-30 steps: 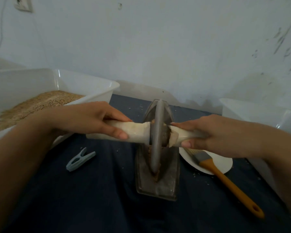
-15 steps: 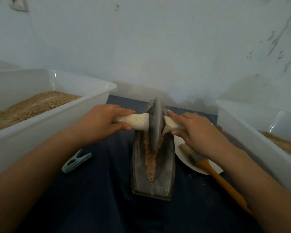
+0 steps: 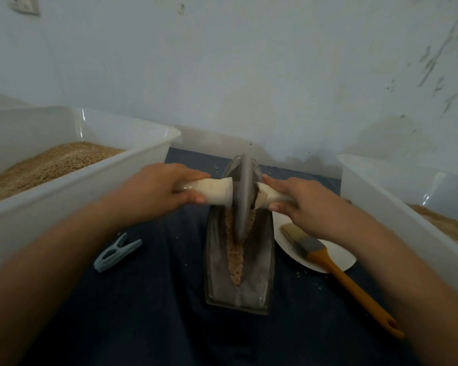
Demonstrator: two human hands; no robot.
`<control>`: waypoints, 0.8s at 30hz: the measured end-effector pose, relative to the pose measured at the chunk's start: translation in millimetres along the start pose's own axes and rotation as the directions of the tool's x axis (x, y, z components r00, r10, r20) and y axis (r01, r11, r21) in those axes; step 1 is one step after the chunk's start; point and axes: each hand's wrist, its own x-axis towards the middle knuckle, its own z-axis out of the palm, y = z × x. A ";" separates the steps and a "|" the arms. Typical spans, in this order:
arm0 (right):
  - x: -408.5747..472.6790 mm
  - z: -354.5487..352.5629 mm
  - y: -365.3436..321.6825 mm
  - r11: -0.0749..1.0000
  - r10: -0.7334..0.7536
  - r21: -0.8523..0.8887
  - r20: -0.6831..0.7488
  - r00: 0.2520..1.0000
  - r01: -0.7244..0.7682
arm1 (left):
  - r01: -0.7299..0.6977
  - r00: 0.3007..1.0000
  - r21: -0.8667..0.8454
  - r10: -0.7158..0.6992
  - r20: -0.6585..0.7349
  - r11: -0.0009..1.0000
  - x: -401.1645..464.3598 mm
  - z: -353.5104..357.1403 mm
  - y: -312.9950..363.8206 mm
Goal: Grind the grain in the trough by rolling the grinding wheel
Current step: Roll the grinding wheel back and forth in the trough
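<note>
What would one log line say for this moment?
step: grinding | left hand: grips handle | right hand: grips handle | grinding wheel: far end of trough | grain: in groove

Dim, bluish, soft light with faint shadows; wide-angle bending at edges, slight blur throughout.

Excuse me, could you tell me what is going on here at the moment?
A person is grinding grain in a metal trough. The left hand and right hand each grip one end of the handle through the grinding wheel, which stands at the trough's far end. Bins of grain flank the work; a brush lies on a plate.
</note>
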 end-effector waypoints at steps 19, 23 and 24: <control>-9.0 -20.7 -2.8 0.996 -0.042 0.080 0.195 0.980 0.027 | -0.064 0.980 -0.161 0.092 0.176 0.985 -5.3 -20.2 2.2; 3.4 12.6 7.7 0.999 -0.028 -0.047 -0.142 0.989 0.021 | -0.053 0.989 0.101 0.067 -0.136 0.994 3.3 12.5 -1.6; 3.9 17.2 9.2 0.998 -0.037 -0.063 -0.189 0.981 0.026 | -0.066 0.979 0.161 0.095 -0.180 0.985 4.4 17.1 -1.3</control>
